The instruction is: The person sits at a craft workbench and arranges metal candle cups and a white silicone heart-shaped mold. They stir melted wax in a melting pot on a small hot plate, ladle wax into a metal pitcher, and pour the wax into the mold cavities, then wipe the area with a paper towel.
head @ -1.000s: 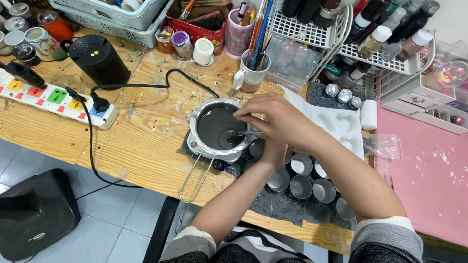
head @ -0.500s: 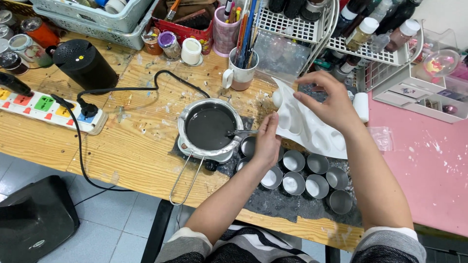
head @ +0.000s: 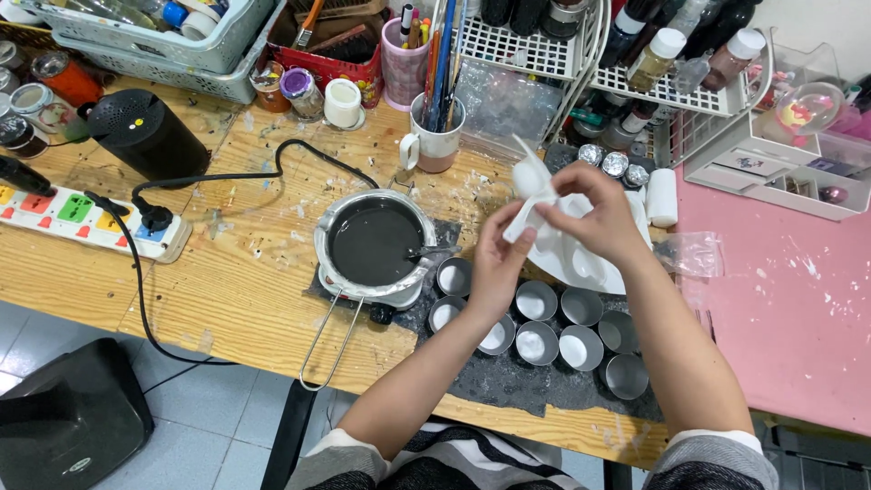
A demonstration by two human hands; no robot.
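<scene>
Two hands, left (head: 494,259) and right (head: 597,218), gripping a white mould (head: 537,186) above small tins (head: 537,299).

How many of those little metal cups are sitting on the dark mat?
9 small metal cups on the dark mat: three near the melting pot, four in the middle, two at the right end. The left hand may hide more.

Bare forearms, left hand (head: 494,263) and right hand (head: 594,218) without gloves or rings, grey short sleeves, striped black-and-white garment lay below.
</scene>
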